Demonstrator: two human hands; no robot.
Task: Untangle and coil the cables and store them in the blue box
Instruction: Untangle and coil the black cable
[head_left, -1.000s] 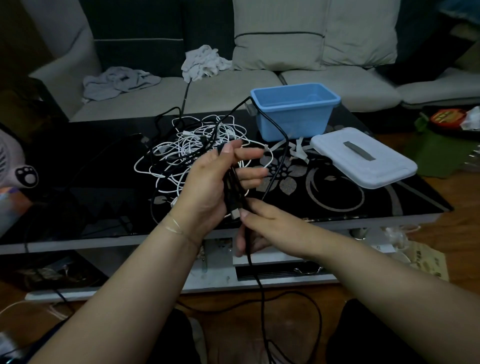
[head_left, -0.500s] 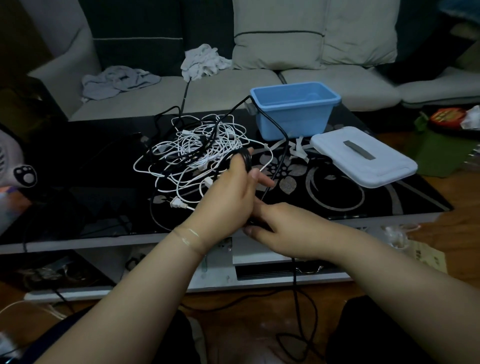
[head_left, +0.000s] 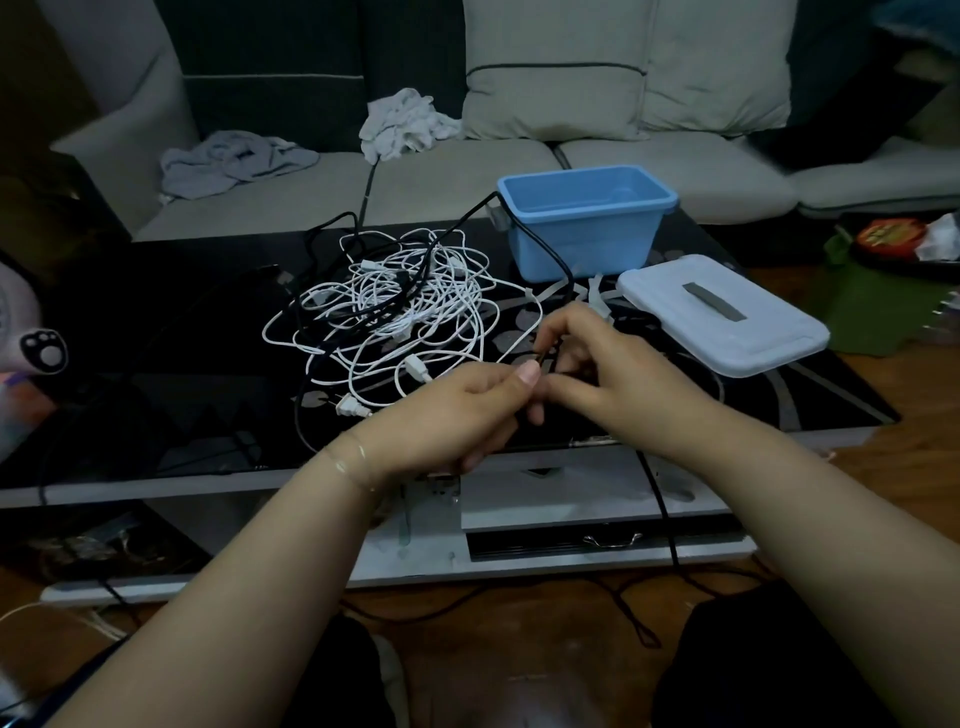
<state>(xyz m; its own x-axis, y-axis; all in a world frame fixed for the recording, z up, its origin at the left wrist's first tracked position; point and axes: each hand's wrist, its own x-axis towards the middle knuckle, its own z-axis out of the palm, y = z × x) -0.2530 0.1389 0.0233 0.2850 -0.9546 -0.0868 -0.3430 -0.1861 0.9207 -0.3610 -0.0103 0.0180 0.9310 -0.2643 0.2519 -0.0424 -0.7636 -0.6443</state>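
A tangle of white and black cables (head_left: 395, 312) lies in the middle of the black glass table (head_left: 156, 405). The blue box (head_left: 587, 223) stands open and empty behind it, its pale lid (head_left: 722, 317) lying to the right. A black cable (head_left: 550, 254) runs past the box front down into my hands, then hangs off the table edge to the floor. My left hand (head_left: 467, 415) grips a small bundle of this black cable. My right hand (head_left: 608, 374) pinches the same cable right beside the left thumb.
A grey sofa (head_left: 467, 171) with cushions and crumpled cloths stands behind the table. White cable ties (head_left: 597, 296) lie by the box. A white plug (head_left: 348, 408) rests near my left wrist. Black cable loops (head_left: 634, 618) lie on the wooden floor in front of the table's lower shelf.
Both hands have shifted right and further over the table. The right hand rose from below the table edge to meet the left thumb, and the hanging black cable swung right.
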